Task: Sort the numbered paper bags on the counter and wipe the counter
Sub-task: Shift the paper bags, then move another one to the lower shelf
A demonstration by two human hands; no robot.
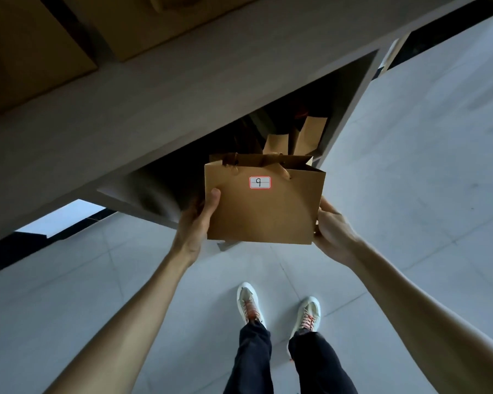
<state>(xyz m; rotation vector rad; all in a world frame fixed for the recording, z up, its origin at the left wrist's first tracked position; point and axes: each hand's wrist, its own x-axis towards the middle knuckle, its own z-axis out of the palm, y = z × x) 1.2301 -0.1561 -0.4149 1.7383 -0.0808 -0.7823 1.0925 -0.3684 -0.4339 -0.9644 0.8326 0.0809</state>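
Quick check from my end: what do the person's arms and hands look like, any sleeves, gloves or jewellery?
Both forearms are bare as far as the view shows, with no sleeve in sight. The left hand and right hand wear no gloves, and no rings, watch or wristband show on the visible parts.

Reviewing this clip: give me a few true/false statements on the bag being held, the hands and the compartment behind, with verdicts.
1. The paper bag carries a label reading 9. True.
2. Only one hand holds the bag. False: the left hand and the right hand grip opposite sides.
3. More brown bags stand in the open compartment behind it. True.
4. The held bag rests on the floor. False: it is held above the floor.
5. The person's shoes have black laces. False: the laces are reddish.
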